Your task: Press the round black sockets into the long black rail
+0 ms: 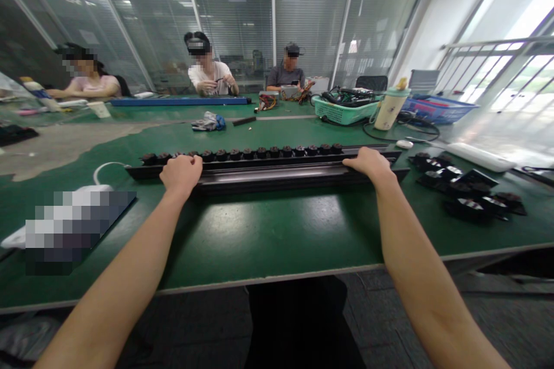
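Observation:
A long black rail (pixel 268 175) lies across the green table in front of me, its smooth inner face catching the light. Along its far side runs a row of several small round black parts (pixel 261 153). My left hand (pixel 182 176) is closed over the rail near its left end, fingers curled round the edge. Toward the right end, my right hand (pixel 367 162) grips the same rail, with the thumb on the near side and the other fingers mostly hidden behind. Both forearms reach in from the bottom of the view.
Loose black parts (pixel 471 187) lie in a cluster at the right. Behind them stand a green basket (pixel 344 112) of cables, a tumbler (pixel 390 108) and a blue basket (pixel 439 110). A white device (pixel 64 216), partly blurred, sits at left. Several people sit across the table.

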`<action>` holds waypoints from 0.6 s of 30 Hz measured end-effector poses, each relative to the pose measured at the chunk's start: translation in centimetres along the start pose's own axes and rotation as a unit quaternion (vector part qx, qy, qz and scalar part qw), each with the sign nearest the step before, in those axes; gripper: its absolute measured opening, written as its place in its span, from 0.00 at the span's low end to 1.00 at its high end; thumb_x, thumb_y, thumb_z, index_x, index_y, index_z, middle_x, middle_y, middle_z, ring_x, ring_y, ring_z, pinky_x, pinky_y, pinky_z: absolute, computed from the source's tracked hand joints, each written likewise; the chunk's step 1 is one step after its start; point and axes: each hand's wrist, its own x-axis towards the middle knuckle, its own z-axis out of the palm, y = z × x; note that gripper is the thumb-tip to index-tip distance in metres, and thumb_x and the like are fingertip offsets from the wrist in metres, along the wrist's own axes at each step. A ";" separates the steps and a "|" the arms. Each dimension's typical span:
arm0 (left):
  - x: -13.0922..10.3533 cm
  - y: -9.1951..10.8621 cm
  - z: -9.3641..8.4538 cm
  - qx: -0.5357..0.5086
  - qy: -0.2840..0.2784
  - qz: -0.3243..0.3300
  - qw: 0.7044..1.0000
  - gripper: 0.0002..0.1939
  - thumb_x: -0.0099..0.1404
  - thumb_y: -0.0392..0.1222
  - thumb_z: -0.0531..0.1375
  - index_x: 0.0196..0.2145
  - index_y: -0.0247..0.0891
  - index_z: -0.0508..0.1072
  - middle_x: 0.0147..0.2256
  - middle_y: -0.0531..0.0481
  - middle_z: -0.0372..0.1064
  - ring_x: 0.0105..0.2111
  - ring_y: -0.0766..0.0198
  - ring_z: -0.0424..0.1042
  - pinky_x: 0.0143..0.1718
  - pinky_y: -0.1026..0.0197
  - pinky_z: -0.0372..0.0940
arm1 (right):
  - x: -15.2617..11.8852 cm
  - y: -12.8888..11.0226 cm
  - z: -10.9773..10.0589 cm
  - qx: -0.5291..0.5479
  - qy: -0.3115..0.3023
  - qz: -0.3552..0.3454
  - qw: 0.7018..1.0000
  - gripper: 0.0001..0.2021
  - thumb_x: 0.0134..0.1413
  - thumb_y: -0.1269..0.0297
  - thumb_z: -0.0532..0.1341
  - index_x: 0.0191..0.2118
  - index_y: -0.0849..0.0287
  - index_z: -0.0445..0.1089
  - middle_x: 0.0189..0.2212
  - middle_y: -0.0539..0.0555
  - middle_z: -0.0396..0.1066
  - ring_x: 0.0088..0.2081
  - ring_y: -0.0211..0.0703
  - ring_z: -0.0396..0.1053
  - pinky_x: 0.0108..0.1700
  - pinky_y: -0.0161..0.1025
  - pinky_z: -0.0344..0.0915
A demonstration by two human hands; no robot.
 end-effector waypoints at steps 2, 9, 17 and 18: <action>0.0 0.0 0.0 0.001 -0.002 0.000 1.000 0.30 0.73 0.55 0.48 0.53 0.34 0.83 0.51 0.28 0.78 0.52 0.35 0.77 0.54 0.41 0.71 | 0.0 0.0 0.0 -0.002 -0.004 0.002 1.000 0.30 0.66 0.48 0.64 0.62 0.70 0.75 0.59 0.75 0.76 0.60 0.64 0.76 0.57 0.49 0.73; -0.1 0.1 -0.1 -0.011 0.000 -0.008 1.000 0.30 0.74 0.55 0.50 0.53 0.34 0.83 0.52 0.28 0.79 0.53 0.36 0.77 0.56 0.41 0.71 | 0.2 0.1 0.0 -0.004 0.008 0.017 1.000 0.29 0.64 0.48 0.65 0.60 0.69 0.77 0.56 0.75 0.78 0.59 0.63 0.77 0.56 0.48 0.74; -0.1 0.0 0.0 -0.007 0.003 -0.002 1.000 0.31 0.73 0.56 0.49 0.53 0.34 0.84 0.51 0.27 0.79 0.53 0.34 0.76 0.54 0.41 0.71 | 0.6 0.4 0.3 0.010 0.012 0.023 1.000 0.30 0.65 0.48 0.66 0.61 0.71 0.77 0.57 0.77 0.76 0.59 0.66 0.77 0.59 0.54 0.74; -0.1 0.0 0.0 -0.007 0.005 -0.002 1.000 0.31 0.73 0.56 0.49 0.53 0.34 0.84 0.51 0.27 0.79 0.53 0.34 0.76 0.54 0.41 0.71 | 0.7 0.5 0.4 0.011 0.017 0.025 0.999 0.30 0.64 0.49 0.66 0.60 0.71 0.77 0.57 0.77 0.77 0.59 0.66 0.77 0.59 0.54 0.74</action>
